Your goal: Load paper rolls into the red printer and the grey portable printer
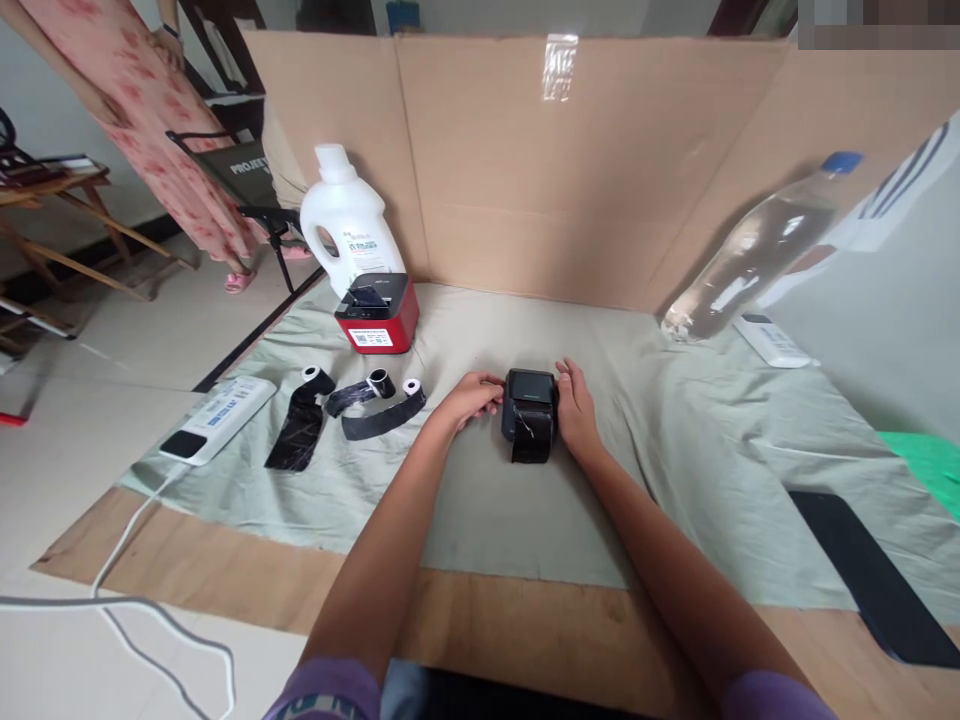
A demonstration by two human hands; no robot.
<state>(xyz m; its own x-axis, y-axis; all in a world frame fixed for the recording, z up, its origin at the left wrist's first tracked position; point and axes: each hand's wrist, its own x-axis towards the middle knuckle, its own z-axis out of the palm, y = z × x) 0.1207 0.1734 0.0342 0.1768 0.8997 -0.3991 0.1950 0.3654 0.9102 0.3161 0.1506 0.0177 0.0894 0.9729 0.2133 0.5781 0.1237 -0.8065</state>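
Note:
A small black handheld device (534, 386) with a screen stands on the cloth in front of me, and a glossy black strip (531, 440) hangs from its front. My left hand (474, 398) is at the device's left side, fingers loosely bent and fingertips close to its edge. On the other side, my right hand (576, 408) rests along the right edge with its fingers stretched out. Neither hand is wrapped round the device, and whether the left fingertips touch it is hard to tell. Left of my hands lie several small partly unrolled black rolls (382, 383).
A red and black box-shaped machine (386, 315) stands before a white detergent bottle (352, 225). White power banks (221, 418) lie at both sides. A clear bottle (757, 250) leans against the cardboard wall (525, 180). A black phone-like slab (874, 575) lies right. Another person stands behind, left.

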